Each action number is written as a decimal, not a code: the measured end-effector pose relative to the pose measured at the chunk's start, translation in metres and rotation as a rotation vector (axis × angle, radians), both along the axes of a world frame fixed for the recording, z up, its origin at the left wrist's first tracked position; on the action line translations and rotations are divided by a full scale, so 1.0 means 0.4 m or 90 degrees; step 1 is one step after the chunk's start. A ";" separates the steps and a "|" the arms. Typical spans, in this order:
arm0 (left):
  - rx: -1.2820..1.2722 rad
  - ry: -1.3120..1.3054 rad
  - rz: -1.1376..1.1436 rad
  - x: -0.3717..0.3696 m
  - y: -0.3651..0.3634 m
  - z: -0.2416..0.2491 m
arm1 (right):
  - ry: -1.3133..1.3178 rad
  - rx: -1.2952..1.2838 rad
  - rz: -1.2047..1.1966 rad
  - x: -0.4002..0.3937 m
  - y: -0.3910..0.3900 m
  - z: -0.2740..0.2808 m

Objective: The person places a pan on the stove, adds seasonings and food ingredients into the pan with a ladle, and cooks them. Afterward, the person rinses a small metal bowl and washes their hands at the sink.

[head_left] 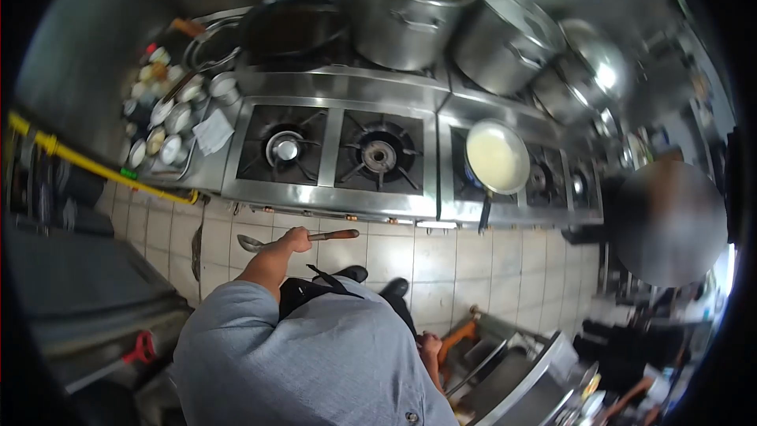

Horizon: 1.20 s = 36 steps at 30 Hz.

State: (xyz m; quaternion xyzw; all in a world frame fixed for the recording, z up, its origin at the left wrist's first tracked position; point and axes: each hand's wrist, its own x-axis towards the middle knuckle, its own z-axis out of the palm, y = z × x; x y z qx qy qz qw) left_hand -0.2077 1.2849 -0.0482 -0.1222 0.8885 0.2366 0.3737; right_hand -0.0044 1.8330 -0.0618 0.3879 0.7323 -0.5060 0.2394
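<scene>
My left hand (298, 239) is closed around a ladle (339, 234) in front of the stove. The wooden handle points right and the metal bowl lies to the left of the hand. Low at my right side, my right hand (428, 345) has its fingers curled, close to an orange-brown object (457, 339); what it holds, if anything, is too small to tell. A pan of pale liquid (497, 156) sits on a right-hand burner, its dark handle pointing toward me.
Large steel pots (410, 16) stand behind the burners. Containers and a white paper (213, 132) crowd the stove's left end. A yellow pipe (102, 163) runs along the left front. A steel counter (520, 383) is at lower right; a person (670, 221) stands at right.
</scene>
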 end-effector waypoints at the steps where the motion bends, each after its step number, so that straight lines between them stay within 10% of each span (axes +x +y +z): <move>1: -0.009 0.031 0.013 0.023 -0.012 0.005 | 0.007 0.000 0.035 -0.030 0.032 -0.017; 5: -0.037 0.124 0.134 0.131 0.066 0.069 | 0.251 -0.080 0.276 -0.155 0.137 -0.072; 9: -0.044 0.217 0.154 0.182 0.172 0.184 | -0.058 -0.220 0.024 -0.395 0.114 -0.091; 11: -0.052 0.232 0.163 0.176 0.255 0.325 | 0.220 0.015 0.339 -0.559 0.070 0.006; 14: -0.069 0.113 0.090 0.149 0.315 0.351 | 0.542 -0.015 0.357 -0.739 -0.145 0.371; 17: -0.100 0.056 0.042 0.110 0.384 0.436 | 0.541 -0.047 0.587 -0.785 -0.302 0.619; 23: -0.137 0.157 -0.100 0.033 0.425 0.521 | 0.441 -0.069 1.217 -0.694 -0.509 0.573; 28: 0.055 0.171 -0.117 -0.049 0.372 0.666 | 0.394 -0.006 0.920 -0.646 -0.563 0.583; 31: 0.227 0.502 -0.199 -0.065 0.318 0.622 | 0.350 0.029 0.806 -0.672 -0.546 0.546; 36: 0.473 0.358 -0.238 -0.168 0.228 0.677 | 0.240 0.127 0.608 -0.672 -0.497 0.531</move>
